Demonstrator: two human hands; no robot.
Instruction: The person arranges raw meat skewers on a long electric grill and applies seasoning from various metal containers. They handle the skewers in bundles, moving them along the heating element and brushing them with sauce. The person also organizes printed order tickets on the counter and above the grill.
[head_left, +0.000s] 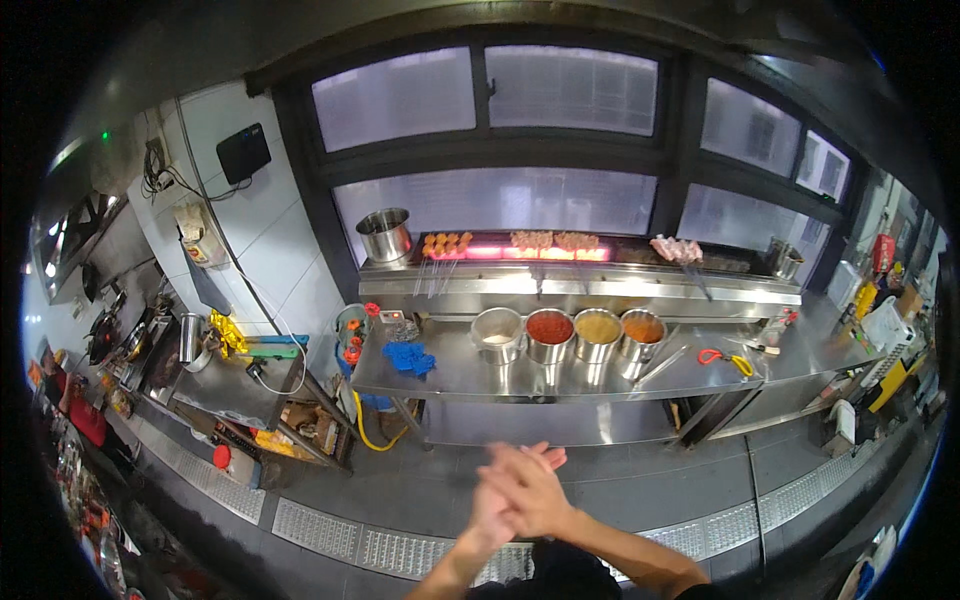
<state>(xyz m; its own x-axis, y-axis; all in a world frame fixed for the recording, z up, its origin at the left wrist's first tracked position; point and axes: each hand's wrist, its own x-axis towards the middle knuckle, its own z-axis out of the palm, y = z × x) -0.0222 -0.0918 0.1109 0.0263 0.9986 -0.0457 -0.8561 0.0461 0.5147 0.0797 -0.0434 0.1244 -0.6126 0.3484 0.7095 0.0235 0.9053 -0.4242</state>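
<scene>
My left hand (491, 514) and my right hand (538, 491) are pressed palm to palm in front of my body, above the floor. Extended fingers cross over one another and look slightly blurred. No object shows in either hand, though the space between the palms is hidden. Beyond them stands a stainless steel table (450, 379). On it are steel pots with a pale substance (497, 352), red powder (550, 352), yellowish powder (598, 349) and orange powder (643, 346). Behind, a glowing grill (480, 253) carries skewers of round orange pieces (448, 244) and skewered meat (532, 240).
Paler meat skewers (676, 249) rest at the grill's right. The table holds a blue cloth (409, 359), metal tongs (661, 365) and red-and-yellow-handled scissors (726, 360). A side table (225, 390) stands left. Perforated drain covers (315, 529) cross the floor. A person in red (86, 420) is far left.
</scene>
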